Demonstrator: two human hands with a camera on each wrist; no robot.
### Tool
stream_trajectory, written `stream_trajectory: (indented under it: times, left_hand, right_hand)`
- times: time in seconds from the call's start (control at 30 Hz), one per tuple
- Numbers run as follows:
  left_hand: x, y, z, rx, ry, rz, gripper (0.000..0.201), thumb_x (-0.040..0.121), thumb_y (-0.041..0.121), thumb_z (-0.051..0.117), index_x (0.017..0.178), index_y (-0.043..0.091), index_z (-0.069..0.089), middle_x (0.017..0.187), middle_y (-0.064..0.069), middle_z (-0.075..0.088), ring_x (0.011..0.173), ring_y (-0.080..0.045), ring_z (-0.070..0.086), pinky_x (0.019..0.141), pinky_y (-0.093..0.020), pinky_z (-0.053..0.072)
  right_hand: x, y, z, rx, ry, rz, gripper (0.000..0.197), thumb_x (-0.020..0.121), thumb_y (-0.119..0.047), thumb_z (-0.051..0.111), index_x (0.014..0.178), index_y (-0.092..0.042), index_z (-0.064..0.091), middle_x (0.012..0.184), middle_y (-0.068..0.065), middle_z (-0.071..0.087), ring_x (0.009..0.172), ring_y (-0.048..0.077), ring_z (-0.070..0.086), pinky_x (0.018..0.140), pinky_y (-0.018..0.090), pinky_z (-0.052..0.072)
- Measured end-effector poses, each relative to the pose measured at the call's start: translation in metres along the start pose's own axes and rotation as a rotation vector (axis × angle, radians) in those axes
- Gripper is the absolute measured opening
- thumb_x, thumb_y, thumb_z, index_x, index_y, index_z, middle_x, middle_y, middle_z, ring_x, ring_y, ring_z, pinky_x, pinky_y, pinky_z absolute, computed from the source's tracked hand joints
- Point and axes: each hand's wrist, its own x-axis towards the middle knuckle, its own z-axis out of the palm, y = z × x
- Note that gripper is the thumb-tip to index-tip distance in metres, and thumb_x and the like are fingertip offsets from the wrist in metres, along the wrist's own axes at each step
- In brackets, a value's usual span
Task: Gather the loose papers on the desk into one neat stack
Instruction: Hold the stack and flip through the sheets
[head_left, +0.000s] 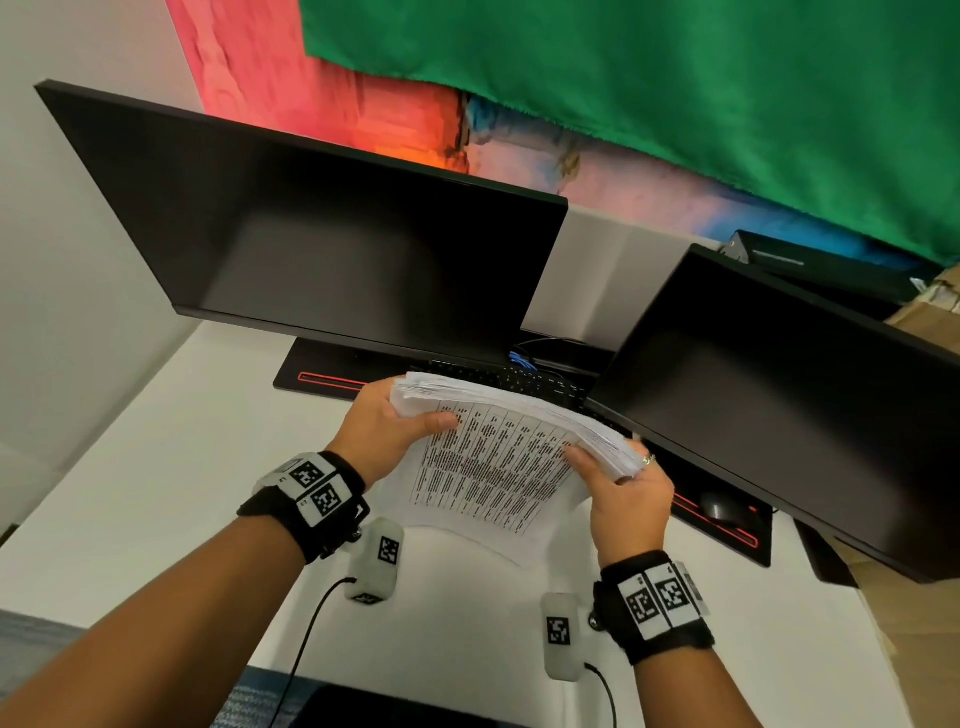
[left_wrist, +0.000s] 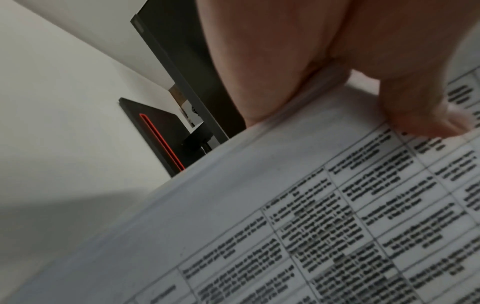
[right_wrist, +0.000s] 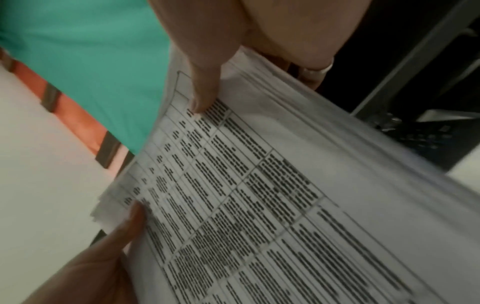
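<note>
A thick stack of printed papers (head_left: 498, 457) with table text is held up above the white desk (head_left: 156, 467), tilted toward me, in front of the keyboard. My left hand (head_left: 389, 426) grips its left edge, thumb on the top sheet. My right hand (head_left: 623, 483) grips the right edge, thumb on top and fingers behind. The left wrist view shows the top sheet (left_wrist: 311, 205) with the thumb (left_wrist: 415, 107) pressed on it. The right wrist view shows the fanned sheet edges (right_wrist: 337, 133), my right thumb (right_wrist: 205, 88) on the sheet, and the left thumb at the far edge.
Two dark monitors (head_left: 322, 244) (head_left: 779, 395) stand behind the stack. Under them lie a black keyboard (head_left: 530, 382), a black desk mat with red trim (head_left: 322, 376) and a mouse (head_left: 719, 506). Green cloth (head_left: 675, 93) hangs on the wall.
</note>
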Motion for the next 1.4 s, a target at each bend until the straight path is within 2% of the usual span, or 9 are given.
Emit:
stream_trajectory:
  times: [0.2,0.3,0.43,0.73,0.83,0.97,1.07,1.2,1.4]
  left_hand:
    - [-0.01,0.048,-0.025,0.446,0.141,0.297,0.042,0.066,0.028,0.089,0.102,0.035,0.068,0.091,0.012,0.074,0.084,-0.002,0.069,0.076,-0.016,0.055]
    - [-0.016,0.073,-0.01,0.817,0.015,0.432,0.05,0.072,0.049,0.079,0.117,0.038,0.061,0.091,0.016,0.073,0.081,-0.002,0.068,0.077,-0.027,0.057]
    - [-0.013,0.075,0.006,0.804,0.055,0.51,0.021,0.083,0.048,0.069,0.09,0.028,0.065,0.066,0.01,0.064,0.06,-0.007,0.058,0.059,-0.031,0.051]
    - [-0.021,0.06,-0.028,0.002,0.374,0.267,0.021,0.085,0.014,0.075,0.106,0.017,0.073,0.098,-0.001,0.077,0.088,-0.018,0.075,0.078,-0.042,0.062]
    - [-0.015,0.059,-0.019,-0.299,0.338,0.256,0.029,0.088,0.007,0.071,0.117,0.004,0.068,0.112,-0.011,0.075,0.103,-0.031,0.072,0.088,-0.054,0.056]
    - [-0.012,0.046,-0.002,-0.638,0.199,0.14,0.044,0.089,0.008,0.066,0.131,0.0,0.056,0.127,-0.021,0.066,0.116,-0.04,0.064,0.094,-0.061,0.05]
    - [-0.015,0.03,0.001,-0.639,0.113,0.071,0.047,0.09,0.003,0.063,0.136,0.003,0.053,0.132,-0.019,0.063,0.12,-0.037,0.062,0.097,-0.056,0.05]
    - [-0.013,0.018,-0.023,-0.506,0.144,-0.043,0.053,0.078,0.003,0.072,0.129,0.008,0.058,0.125,-0.017,0.068,0.107,-0.031,0.07,0.08,-0.042,0.06]
    - [-0.001,0.032,-0.013,-0.077,-0.06,0.01,0.042,0.081,0.008,0.076,0.121,0.013,0.063,0.105,-0.007,0.077,0.095,-0.025,0.075,0.08,-0.041,0.061]
  right_hand:
    - [0.01,-0.055,0.006,-0.196,-0.191,-0.307,0.02,0.077,-0.01,0.08,0.091,-0.02,0.07,0.083,-0.012,0.075,0.085,-0.001,0.071,0.073,0.012,0.055]
    - [0.014,-0.083,0.019,-0.351,-0.309,-0.495,0.018,0.079,-0.011,0.081,0.089,-0.022,0.071,0.084,-0.011,0.073,0.081,0.004,0.07,0.072,0.018,0.056]
    - [0.021,-0.089,0.036,-0.424,-0.209,-0.644,0.025,0.079,-0.018,0.082,0.1,-0.023,0.07,0.1,-0.006,0.067,0.095,0.017,0.066,0.083,0.042,0.057]
    - [0.017,0.0,0.027,-0.25,0.255,0.093,0.134,0.054,-0.043,0.091,0.156,-0.026,0.005,0.162,0.006,0.014,0.149,0.026,0.017,0.119,0.053,0.022]
    - [0.015,0.001,0.041,0.398,0.006,0.409,0.105,0.073,-0.011,0.083,0.154,-0.032,0.019,0.147,0.003,0.05,0.137,0.027,0.045,0.111,0.05,0.037]
    - [0.02,-0.015,0.055,0.786,-0.019,0.44,0.056,0.079,-0.02,0.072,0.134,-0.02,0.059,0.128,0.009,0.067,0.121,0.032,0.062,0.105,0.056,0.045]
    - [0.023,-0.021,0.045,0.752,-0.04,0.408,0.022,0.09,-0.02,0.066,0.11,-0.016,0.075,0.12,0.015,0.071,0.113,0.034,0.067,0.101,0.055,0.048]
    - [0.028,-0.014,0.012,0.639,0.004,0.298,0.051,0.084,-0.011,0.07,0.134,-0.01,0.058,0.128,0.015,0.066,0.118,0.035,0.064,0.102,0.059,0.046]
    - [0.031,-0.022,-0.014,0.313,-0.083,0.079,0.043,0.073,-0.001,0.073,0.114,-0.014,0.066,0.108,0.0,0.076,0.103,0.017,0.072,0.082,0.027,0.058]
